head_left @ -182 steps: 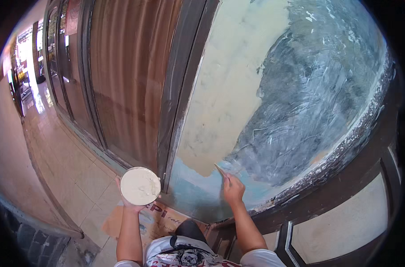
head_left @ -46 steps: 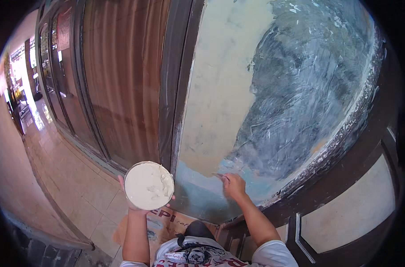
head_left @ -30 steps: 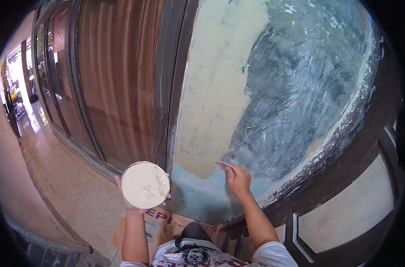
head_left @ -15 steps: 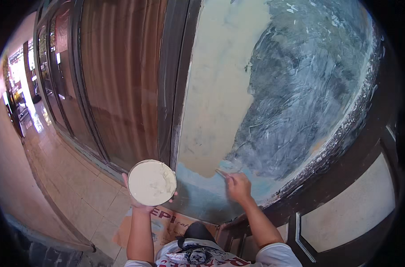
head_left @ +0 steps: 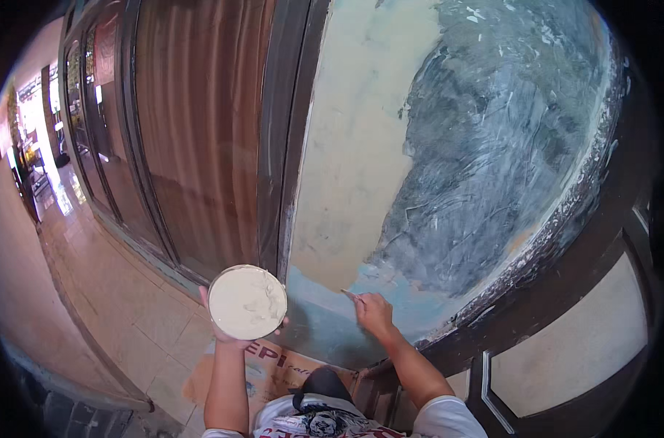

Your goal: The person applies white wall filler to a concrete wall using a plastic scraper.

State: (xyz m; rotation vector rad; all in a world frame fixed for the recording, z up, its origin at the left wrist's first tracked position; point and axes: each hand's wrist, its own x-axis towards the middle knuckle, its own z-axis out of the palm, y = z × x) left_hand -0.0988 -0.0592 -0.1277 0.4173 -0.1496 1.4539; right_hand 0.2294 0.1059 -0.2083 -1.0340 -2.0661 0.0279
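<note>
My left hand (head_left: 230,337) holds a round tub (head_left: 212,321) of thick cream-coloured paste (head_left: 241,299) from beneath, fingers showing at both sides of its rim. In my right hand (head_left: 374,312) is a small slim tool (head_left: 348,295) with a cream-smeared tip, pinched between the fingers. Its kind is hard to make out. The tip is at the lower edge of a smooth cream coat (head_left: 346,175) on the wall. Right of that coat the wall shows a streaky grey-blue surface (head_left: 485,160), and a pale blue band (head_left: 317,321) runs below.
A dark window frame (head_left: 281,146) with brown curtains (head_left: 201,131) behind glass borders the wall on the left. Dark panelled woodwork (head_left: 573,336) stands close on my right. Printed cardboard (head_left: 273,372) lies by my feet on the tiled floor (head_left: 142,321), which runs off left.
My right hand with the tool has moved a little left and down along the cream coat's lower edge. The tub has barely shifted.
</note>
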